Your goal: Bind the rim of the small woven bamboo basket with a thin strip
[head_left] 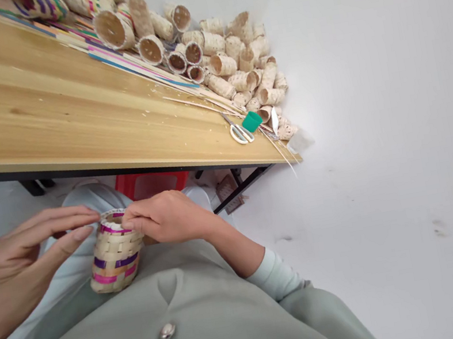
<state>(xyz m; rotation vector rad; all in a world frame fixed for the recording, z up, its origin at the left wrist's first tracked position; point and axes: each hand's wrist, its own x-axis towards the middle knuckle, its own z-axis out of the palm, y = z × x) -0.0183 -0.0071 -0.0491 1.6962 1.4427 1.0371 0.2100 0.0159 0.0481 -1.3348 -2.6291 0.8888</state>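
A small woven basket [115,260] with pink and purple strips rests in my lap, below the table's front edge. My left hand [19,264] comes in from the left, thumb and fingers pinched on the basket's rim. My right hand [165,218] grips the rim on the other side, fingers closed over the edge. Both hands touch the basket's top.
A wooden table [23,112] spans the upper left. A pile of several plain woven baskets [228,58] and coloured strips [123,59] lies along its far side. Scissors [239,131] and a green object [252,121] sit near the right corner. A red stool [150,183] is underneath.
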